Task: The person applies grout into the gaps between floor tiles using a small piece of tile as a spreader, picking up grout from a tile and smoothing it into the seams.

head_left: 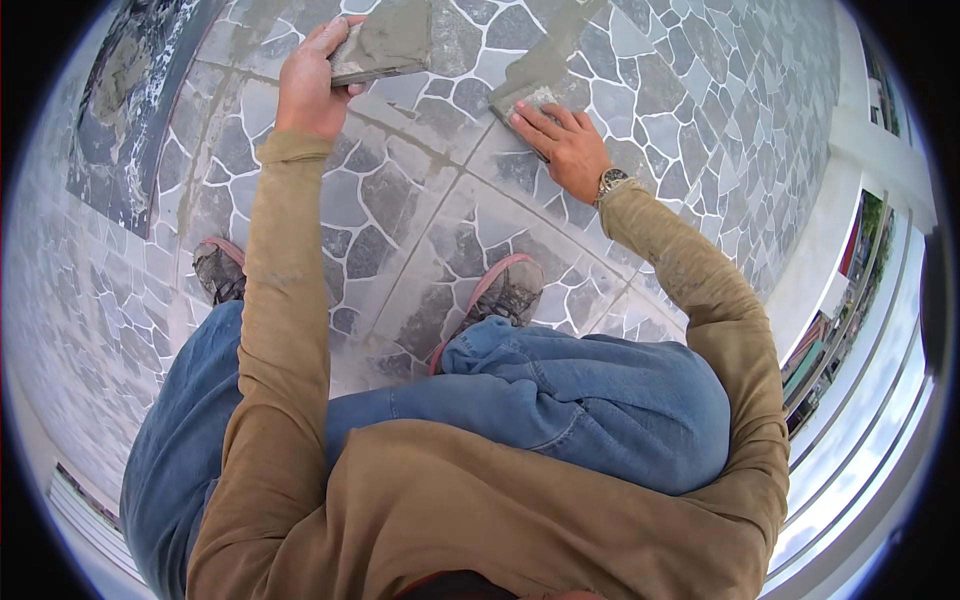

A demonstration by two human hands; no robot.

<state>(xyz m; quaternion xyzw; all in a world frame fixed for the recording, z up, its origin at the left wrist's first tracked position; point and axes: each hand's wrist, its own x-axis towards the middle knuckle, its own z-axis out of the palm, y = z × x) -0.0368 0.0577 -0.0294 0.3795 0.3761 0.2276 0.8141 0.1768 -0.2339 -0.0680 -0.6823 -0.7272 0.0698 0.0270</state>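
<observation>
My left hand (310, 88) grips the edge of a flat grey board (392, 42) that carries a mound of wet grey grout, held a little above the floor. My right hand (568, 152), with a watch at its wrist, is closed over a thin, grout-smeared grey pad (506, 106). That pad lies against the tiled floor, its far side touching a wet grout smear (545, 62) along a joint. The thumb of this hand is hidden. Beneath both hands spread tiles with a grey stone pattern (385, 205), crossed by straight joints.
A dark sheet (125, 110) smeared with grout lies at the far left. My dusty shoes (508, 288) and bent knees in jeans (600, 400) are close to the work area. Along the right runs a white ledge with railing bars (860, 330), with the outdoors beyond.
</observation>
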